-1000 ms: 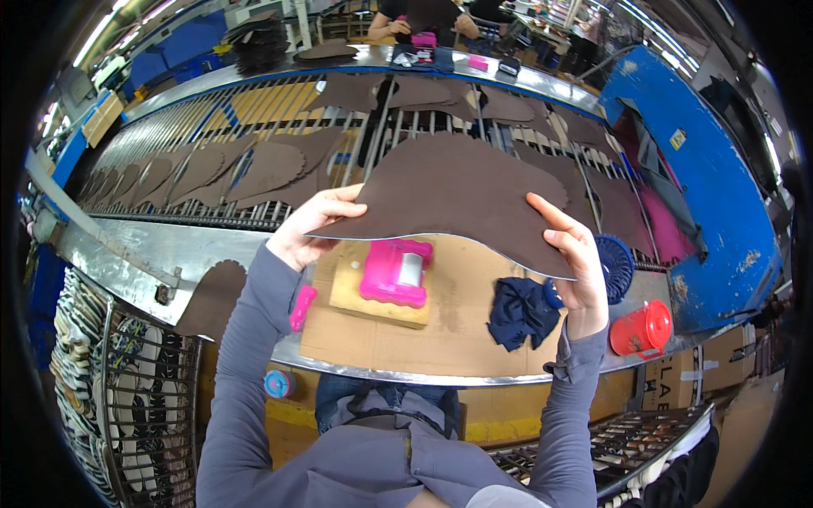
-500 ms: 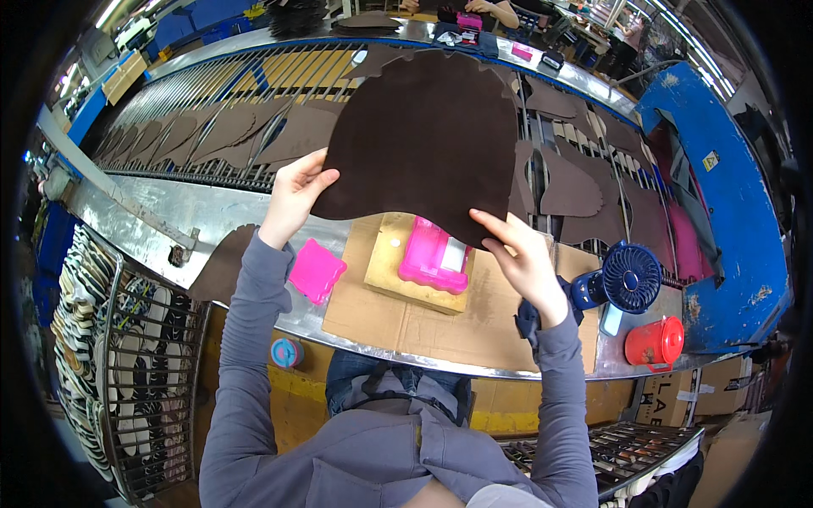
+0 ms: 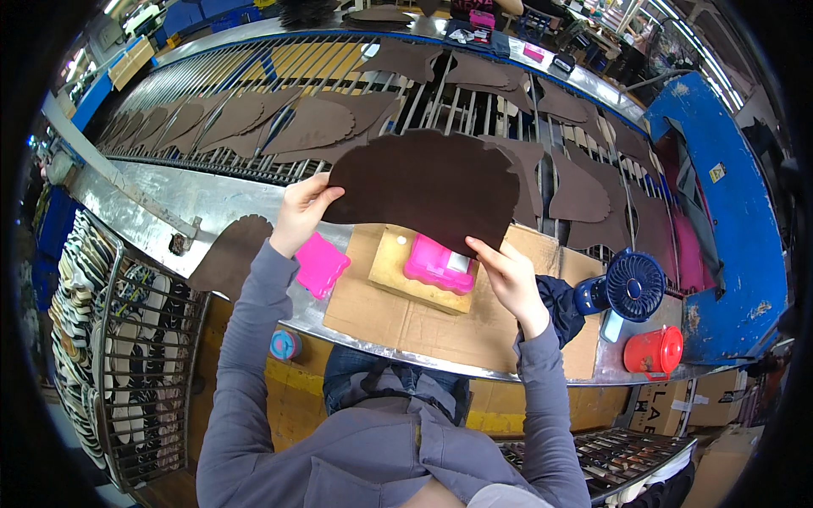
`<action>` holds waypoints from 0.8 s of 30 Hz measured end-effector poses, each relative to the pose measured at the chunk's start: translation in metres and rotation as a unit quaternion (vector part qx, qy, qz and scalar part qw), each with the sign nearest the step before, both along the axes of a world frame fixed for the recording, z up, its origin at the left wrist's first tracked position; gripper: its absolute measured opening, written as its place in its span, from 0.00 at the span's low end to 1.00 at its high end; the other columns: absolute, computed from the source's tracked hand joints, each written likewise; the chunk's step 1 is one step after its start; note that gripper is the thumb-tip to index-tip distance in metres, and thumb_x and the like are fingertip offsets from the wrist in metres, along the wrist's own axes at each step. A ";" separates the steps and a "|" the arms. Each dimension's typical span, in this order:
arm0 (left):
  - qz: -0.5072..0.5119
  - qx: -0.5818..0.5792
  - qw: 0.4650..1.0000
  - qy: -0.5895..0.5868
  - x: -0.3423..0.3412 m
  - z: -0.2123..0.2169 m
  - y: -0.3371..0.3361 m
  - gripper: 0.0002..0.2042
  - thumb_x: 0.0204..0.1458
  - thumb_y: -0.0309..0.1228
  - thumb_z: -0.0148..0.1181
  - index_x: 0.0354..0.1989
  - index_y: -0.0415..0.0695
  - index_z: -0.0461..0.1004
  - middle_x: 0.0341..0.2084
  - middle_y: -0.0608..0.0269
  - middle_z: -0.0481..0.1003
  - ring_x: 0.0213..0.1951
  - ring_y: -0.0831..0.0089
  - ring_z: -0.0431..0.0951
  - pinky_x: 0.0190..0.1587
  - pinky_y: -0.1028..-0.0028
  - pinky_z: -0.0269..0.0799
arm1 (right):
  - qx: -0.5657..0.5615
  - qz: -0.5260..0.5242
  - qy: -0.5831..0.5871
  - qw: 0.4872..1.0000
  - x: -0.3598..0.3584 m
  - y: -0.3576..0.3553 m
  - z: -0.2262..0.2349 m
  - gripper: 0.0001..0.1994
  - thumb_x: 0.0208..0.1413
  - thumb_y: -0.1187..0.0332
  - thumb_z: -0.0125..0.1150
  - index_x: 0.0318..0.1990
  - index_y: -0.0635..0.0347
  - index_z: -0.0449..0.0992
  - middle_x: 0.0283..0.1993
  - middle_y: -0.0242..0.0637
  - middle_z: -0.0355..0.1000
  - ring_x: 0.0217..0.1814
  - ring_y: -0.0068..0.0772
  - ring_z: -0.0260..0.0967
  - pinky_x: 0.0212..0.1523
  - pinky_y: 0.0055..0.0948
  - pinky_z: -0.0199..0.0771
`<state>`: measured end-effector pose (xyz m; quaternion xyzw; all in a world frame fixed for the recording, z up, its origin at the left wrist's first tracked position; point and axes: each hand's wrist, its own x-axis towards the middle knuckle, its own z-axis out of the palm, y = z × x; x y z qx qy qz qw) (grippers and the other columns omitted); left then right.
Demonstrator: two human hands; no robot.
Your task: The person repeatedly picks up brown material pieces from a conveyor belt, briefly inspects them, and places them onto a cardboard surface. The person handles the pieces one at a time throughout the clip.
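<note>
Held piece: a large dark brown leather piece (image 3: 428, 188) with a scalloped edge, lifted clear of the tabletop (image 3: 161, 199) and spread flat in front of the person, above the cardboard sheet (image 3: 398, 317).
Left hand (image 3: 301, 212): fingers and thumb pinched together on the piece's left edge.
Right hand (image 3: 508, 279): fingers closed on the piece's lower right edge, nearer the body than the left.
Hands apart: they are at opposite ends of the piece, so it hangs stretched between them.
Change: a second ago the piece was held wide and low over the tabletop; half a second ago it stood taller, turned toward the conveyor; now it lies broadside once more, with the left grip higher and the right grip lower than at the start.
Meaning: judging by that turning, the piece is being rotated in the hands for a look at its surface and outline, not yet set down.
Beneath the piece: a pink stamp tool (image 3: 436, 262) sits on a wooden block (image 3: 406, 284), on the cardboard.
Beside the left hand: a pink pad (image 3: 320, 264) lies on the metal edge.
Right side: a blue fan (image 3: 631, 286), a red pot (image 3: 654, 350) and a dark cloth (image 3: 559, 300).
Behind: the conveyor (image 3: 279, 76) carries many more brown leather cutouts (image 3: 313, 123).
</note>
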<state>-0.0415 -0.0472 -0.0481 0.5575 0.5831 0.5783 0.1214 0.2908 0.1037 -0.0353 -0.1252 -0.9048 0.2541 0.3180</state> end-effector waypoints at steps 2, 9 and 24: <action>-0.004 -0.004 1.000 0.024 0.008 0.006 0.004 0.10 0.55 0.18 0.57 0.45 0.33 0.75 0.36 0.62 0.79 0.38 0.79 0.77 0.43 0.78 0.72 | 0.002 -0.027 -0.031 0.999 0.011 0.003 -0.009 0.24 0.48 0.86 0.56 0.53 0.53 0.76 0.44 0.46 0.74 0.43 0.45 0.74 0.42 0.30 0.74; -0.077 -0.006 0.989 0.129 0.054 0.037 0.025 0.13 0.48 0.14 0.54 0.42 0.36 0.77 0.34 0.53 0.79 0.35 0.64 0.80 0.40 0.75 0.74 | -0.012 -0.090 0.041 0.995 0.045 -0.003 -0.042 0.20 0.49 0.85 0.57 0.49 0.55 0.78 0.44 0.46 0.76 0.43 0.45 0.75 0.42 0.31 0.74; -0.264 -0.173 0.935 -0.164 0.121 0.110 0.087 0.20 0.54 0.22 0.57 0.56 0.35 0.68 0.42 0.57 0.79 0.41 0.79 0.77 0.47 0.77 0.73 | -0.345 -0.067 0.191 0.916 0.138 -0.006 0.013 0.24 0.47 0.84 0.58 0.56 0.71 0.71 0.55 0.41 0.68 0.58 0.32 0.66 0.59 0.25 0.63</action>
